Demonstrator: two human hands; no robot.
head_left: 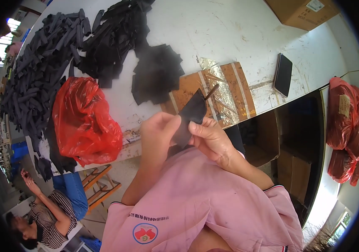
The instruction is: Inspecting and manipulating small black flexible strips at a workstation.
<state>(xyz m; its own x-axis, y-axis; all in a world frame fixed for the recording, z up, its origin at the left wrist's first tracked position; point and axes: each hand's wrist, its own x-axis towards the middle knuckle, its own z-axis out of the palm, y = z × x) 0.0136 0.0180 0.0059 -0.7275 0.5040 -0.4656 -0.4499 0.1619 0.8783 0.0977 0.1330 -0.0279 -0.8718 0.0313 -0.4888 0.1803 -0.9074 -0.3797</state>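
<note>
Black fabric pieces and a red plastic bag crowd the white table. Left hand and right hand both pinch a black cloth piece near its edge.

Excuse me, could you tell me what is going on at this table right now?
A person in a pink shirt holds a flat black piece between both hands, the left hand and right hand, above the edge of the white table. Heaps of black strips and a red plastic bag lie on the table.
</note>
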